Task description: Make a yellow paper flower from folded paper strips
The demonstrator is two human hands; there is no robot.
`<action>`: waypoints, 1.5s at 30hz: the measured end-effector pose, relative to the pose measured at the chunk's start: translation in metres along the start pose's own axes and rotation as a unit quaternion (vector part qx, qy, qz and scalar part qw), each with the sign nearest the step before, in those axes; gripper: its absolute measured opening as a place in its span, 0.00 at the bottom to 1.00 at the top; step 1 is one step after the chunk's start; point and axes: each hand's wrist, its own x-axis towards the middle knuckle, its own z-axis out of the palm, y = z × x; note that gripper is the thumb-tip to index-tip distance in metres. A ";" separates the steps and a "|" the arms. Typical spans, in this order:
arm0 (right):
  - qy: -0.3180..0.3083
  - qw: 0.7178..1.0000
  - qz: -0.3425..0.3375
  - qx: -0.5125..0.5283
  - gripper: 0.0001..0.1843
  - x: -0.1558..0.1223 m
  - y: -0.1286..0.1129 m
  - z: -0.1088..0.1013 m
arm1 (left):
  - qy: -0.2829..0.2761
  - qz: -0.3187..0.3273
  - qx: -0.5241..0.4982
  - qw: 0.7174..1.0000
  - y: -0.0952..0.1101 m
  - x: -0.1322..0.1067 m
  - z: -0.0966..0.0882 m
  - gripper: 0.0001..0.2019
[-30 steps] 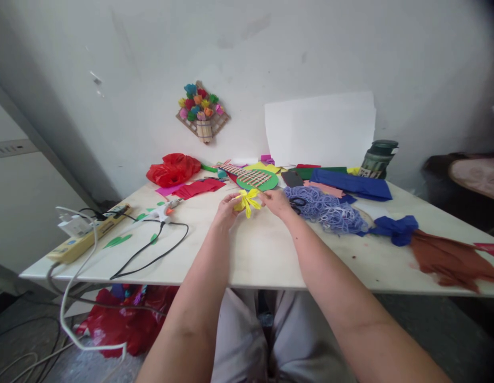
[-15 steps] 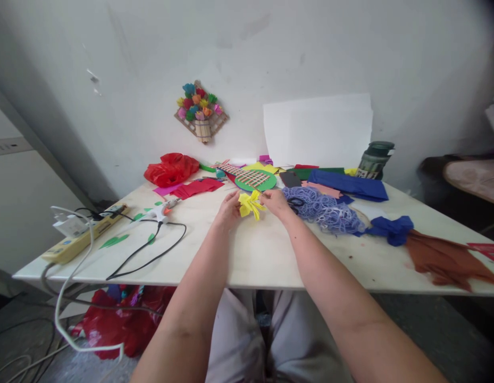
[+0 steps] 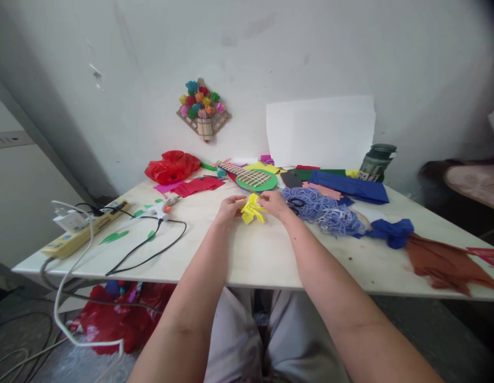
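Note:
Between my hands, over the middle of the table, is a yellow crepe-paper flower point(image 3: 252, 210) with loose, spread petals. My left hand point(image 3: 231, 207) pinches its left edge between thumb and fingers. From the other side my right hand point(image 3: 274, 204) is closed at the flower's upper right, by a thin brownish piece too small to make out. Just beyond lies a green oval board point(image 3: 265, 180) with a lattice of pinkish sticks. A tangle of blue-violet yarn point(image 3: 322, 210) with black-handled scissors point(image 3: 295, 203) lies right of my right hand.
At left are a white glue gun point(image 3: 161, 210) with a looping black cord, green paper leaves point(image 3: 114, 237) and a power strip point(image 3: 85, 231). Red paper point(image 3: 199, 186), folded blue paper point(image 3: 350, 186), brown paper point(image 3: 440, 260) and a dark green bottle point(image 3: 376, 162) also lie or stand about.
The flower has turned slightly, its petals now pointing more downward and to the right. My left fingers have shifted a little at its edge; the view has tilted slightly.

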 end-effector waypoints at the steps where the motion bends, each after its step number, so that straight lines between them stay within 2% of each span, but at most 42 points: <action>1: 0.001 1.000 0.000 -0.002 0.12 0.000 0.000 0.000 | -0.001 0.006 0.007 1.000 -0.001 0.001 -0.001 0.21; 14: 0.003 1.000 0.022 0.020 0.11 0.001 0.004 0.004 | 0.022 0.047 -0.007 0.999 0.000 0.000 0.001 0.22; 17: 0.029 0.999 0.024 0.030 0.09 0.003 0.007 0.007 | 0.016 0.051 -0.005 0.999 0.000 0.000 0.001 0.22; 20: 0.051 0.998 0.026 0.036 0.13 0.004 0.009 0.008 | 0.007 0.054 -0.003 0.998 -0.001 0.001 0.001 0.22; 24: 0.046 0.998 0.020 0.032 0.15 0.003 0.009 0.008 | 0.000 0.056 -0.004 0.998 -0.004 0.002 0.001 0.22; 37: 0.037 0.997 0.011 0.068 0.11 0.008 0.015 0.017 | 0.000 0.058 0.000 0.998 -0.006 0.005 -0.001 0.22; 45: 0.040 0.998 0.019 0.054 0.10 0.006 0.012 0.012 | 0.002 0.067 0.012 0.998 -0.005 0.004 0.000 0.21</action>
